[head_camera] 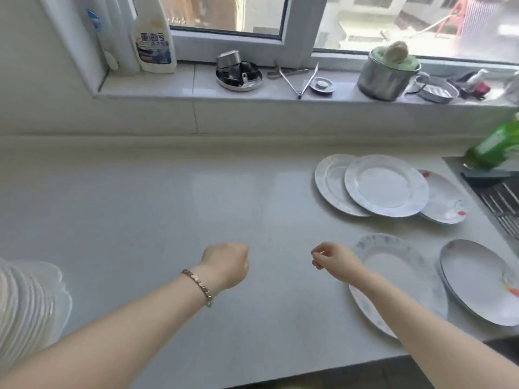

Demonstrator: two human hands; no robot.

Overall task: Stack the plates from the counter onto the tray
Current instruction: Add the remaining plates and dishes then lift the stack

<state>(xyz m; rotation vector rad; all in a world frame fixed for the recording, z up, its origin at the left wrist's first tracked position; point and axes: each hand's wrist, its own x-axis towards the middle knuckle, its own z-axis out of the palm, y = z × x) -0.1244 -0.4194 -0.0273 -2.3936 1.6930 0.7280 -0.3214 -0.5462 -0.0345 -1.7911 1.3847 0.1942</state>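
Two bare forearms reach in over the front edge of the counter (140, 206). The left one wears a link bracelet (198, 284) at the wrist. The left hand (227, 265) hangs over the middle of the counter, curled into a fist with the fingers tucked under, and nothing shows in it. The right hand (334, 261) is just beside it, fingers loosely bent and holding nothing. Under the right forearm, near the front edge, lies a blue-speckled plate (393, 265). Just to its right, at the front right corner, sits a plate with an orange mark (477, 282). Further back along the right side three more plates overlap: a grey-patterned plate (328, 183) on the left, a white plate (386, 185) resting over it, and a red-dotted plate (443, 200) tucked under on the right. Over the front left edge shows a white ribbed shape (25, 301) with a wavy rim, and I cannot tell what it is. On the windowsill stand a cleaner bottle (154, 37), tongs (303, 80) and a steel pot (384, 77). A green bottle (494, 147) stands at the far right edge.
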